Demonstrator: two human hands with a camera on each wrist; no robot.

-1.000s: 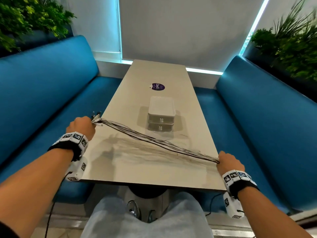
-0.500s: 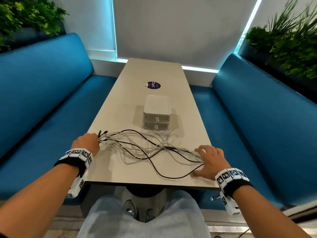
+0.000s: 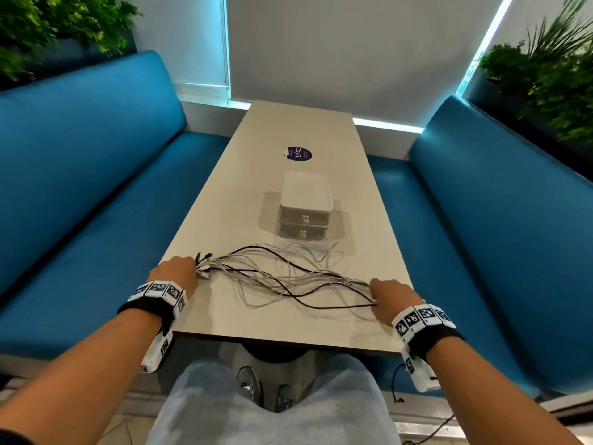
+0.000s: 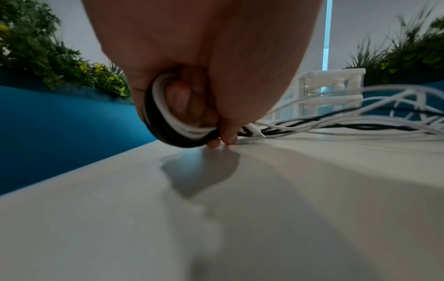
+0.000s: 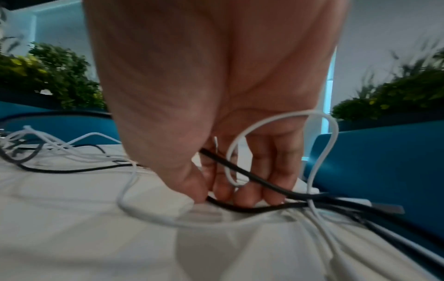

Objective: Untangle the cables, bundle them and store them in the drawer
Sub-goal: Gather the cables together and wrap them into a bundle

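Note:
Several white and black cables (image 3: 288, 279) lie slack across the near part of the table (image 3: 263, 326). My left hand (image 3: 179, 273) grips their plug ends at the table's left edge; in the left wrist view the fingers (image 4: 182, 98) curl round a looped bunch of black and white cable (image 4: 163, 125). My right hand (image 3: 390, 298) sits at the right edge, its fingertips (image 5: 247, 197) pinching black and white cables (image 5: 264, 205) against the tabletop. The small white two-drawer unit (image 3: 304, 208) stands mid-table beyond the cables, both drawers closed.
Blue benches (image 3: 96, 187) run along both sides of the table. A purple round sticker (image 3: 299, 153) lies beyond the drawer unit. Plants (image 3: 545, 75) stand behind the benches. My knees (image 3: 272, 409) are under the near table edge.
The cables were stretched taut between my hands a second ago. My hands came closer together, the cables went slack on the table, and my right hand closed down on their right ends.

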